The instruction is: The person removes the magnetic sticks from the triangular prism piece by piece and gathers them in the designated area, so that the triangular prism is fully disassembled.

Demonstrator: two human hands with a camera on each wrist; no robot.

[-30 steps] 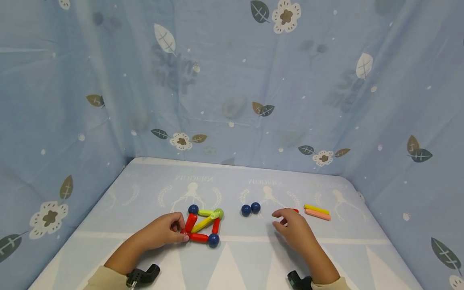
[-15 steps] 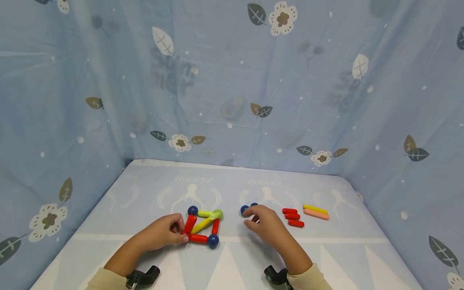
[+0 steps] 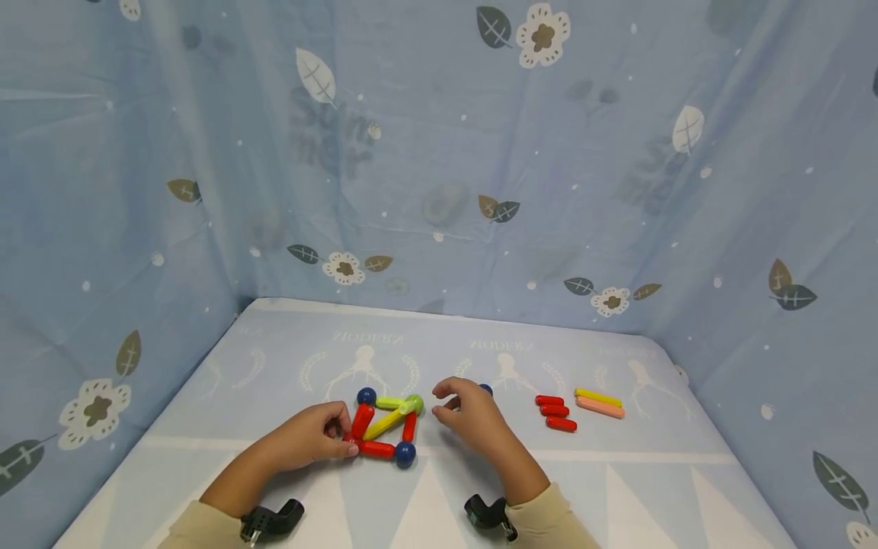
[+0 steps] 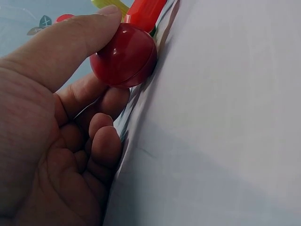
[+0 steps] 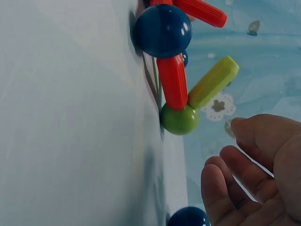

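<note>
On the table, a four-sided frame of ball-and-stick pieces stands left of centre. My left hand [image 3: 318, 433] pinches the red ball [image 4: 124, 55] at its near left corner, thumb on one side. A red stick [image 3: 362, 421] rises from that corner, and a yellow stick [image 3: 384, 424] slants over the frame. The other corners are a green ball [image 5: 180, 118], a near blue ball [image 3: 405, 455] and a far blue ball [image 3: 366, 396]. My right hand [image 3: 469, 412] hovers just right of the green ball, fingers loosely bent, holding nothing.
Behind my right hand a loose blue ball [image 3: 486, 389] shows partly. Farther right lie several short sticks: red sticks [image 3: 555, 411], a yellow stick [image 3: 599, 397] and an orange stick [image 3: 600, 407]. A patterned blue curtain [image 3: 439, 152] encloses the table's back and sides.
My right hand has moved left from beside the red sticks, past the loose blue balls, to near the green ball, uncovering the red sticks. The left hand keeps its hold on the red ball.
</note>
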